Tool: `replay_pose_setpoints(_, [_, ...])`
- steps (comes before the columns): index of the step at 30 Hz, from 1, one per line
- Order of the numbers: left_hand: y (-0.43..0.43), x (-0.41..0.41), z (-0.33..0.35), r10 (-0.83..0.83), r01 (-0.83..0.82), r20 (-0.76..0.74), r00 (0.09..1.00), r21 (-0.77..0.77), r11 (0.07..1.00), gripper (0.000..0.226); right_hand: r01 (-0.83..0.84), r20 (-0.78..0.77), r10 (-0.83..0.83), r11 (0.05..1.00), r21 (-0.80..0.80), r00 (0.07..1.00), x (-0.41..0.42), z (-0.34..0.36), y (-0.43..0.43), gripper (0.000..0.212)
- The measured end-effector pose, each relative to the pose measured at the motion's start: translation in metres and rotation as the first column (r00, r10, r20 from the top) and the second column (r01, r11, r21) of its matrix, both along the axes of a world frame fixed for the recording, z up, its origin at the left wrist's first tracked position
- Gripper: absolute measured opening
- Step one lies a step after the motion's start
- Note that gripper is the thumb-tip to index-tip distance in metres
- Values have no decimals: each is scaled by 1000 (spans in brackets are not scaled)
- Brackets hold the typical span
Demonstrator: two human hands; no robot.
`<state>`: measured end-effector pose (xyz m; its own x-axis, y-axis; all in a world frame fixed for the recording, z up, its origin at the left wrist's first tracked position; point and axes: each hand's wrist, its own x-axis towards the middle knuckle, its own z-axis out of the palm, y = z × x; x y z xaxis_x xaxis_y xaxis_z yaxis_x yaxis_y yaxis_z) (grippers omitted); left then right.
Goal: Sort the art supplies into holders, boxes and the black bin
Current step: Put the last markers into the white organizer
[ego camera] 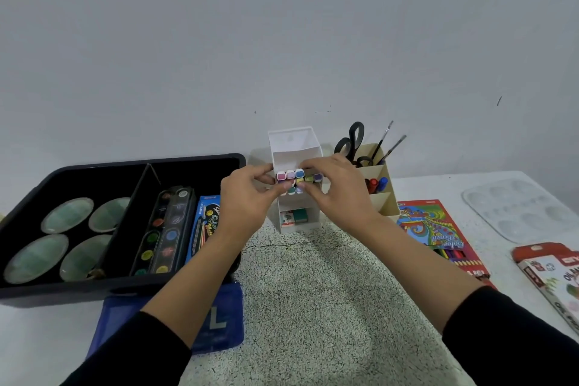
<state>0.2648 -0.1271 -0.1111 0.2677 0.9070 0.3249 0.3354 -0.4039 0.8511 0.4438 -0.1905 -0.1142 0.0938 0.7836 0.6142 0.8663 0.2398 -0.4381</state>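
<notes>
Both black sleeves are entering at the bottom edge, with the forearms converging toward the rear of the table. At left, the black bin is lying open and already holding a paint set, so flat items are evidently going there. The white tiered holder is standing with its slanted shelves facing the person, apparently to accept pens end-on. The left hand and right hand are gripping a bundle of markers from either side. The fingers are curling around it and the caps are facing the camera at the mouth of the middle shelf. Whether the bundle is seated inside cannot be determined.
</notes>
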Motion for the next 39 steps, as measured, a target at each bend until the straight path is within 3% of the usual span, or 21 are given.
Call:
replay_pose_setpoints(6, [5,-6,2,-40,42,-43,998,31,999,30,3,58,-5,1000,31,998,-5,1,0,27])
replay_pose_setpoints(12, [12,-11,-7,-70,68,-66,995,-30,997,48,-28,55,27,999,16,998,-6,-1,-4,29])
replay_pose_setpoints(15, [6,-18,-9,-95,89,-67,993,-94,992,57,-74,-52,75,997,11,996,-2,-7,-16,37])
replay_pose_setpoints(18, [-10,-28,-9,-94,91,-116,989,-37,995,41,-109,-151,112,994,34,982,-1,-13,-35,39])
replay_pose_setpoints(21, [-36,-32,-7,-101,110,-199,975,36,993,15,-107,-202,117,992,62,972,-3,-13,-56,24])
replay_pose_setpoints(26, [-74,-26,-15,-341,347,-287,895,-33,937,25,-165,-328,121,980,-112,937,1,-12,-103,6])
replay_pose_setpoints(30, [-96,-16,-39,-409,382,-268,872,-149,912,28,-230,-294,98,860,-455,951,23,-25,-144,9])
replay_pose_setpoints(34, [-113,0,-64,-433,383,-281,856,-216,898,21,-201,-142,144,619,-759,979,47,-43,-180,19])
replay_pose_setpoints(37, [-126,10,-76,-437,374,-264,860,-259,891,18,-204,-135,173,483,-851,976,52,-49,-198,33])
replay_pose_setpoints(39, [-136,14,-81,-411,344,-278,868,-260,902,16,-195,-103,216,462,-865,971,52,-52,-206,41])
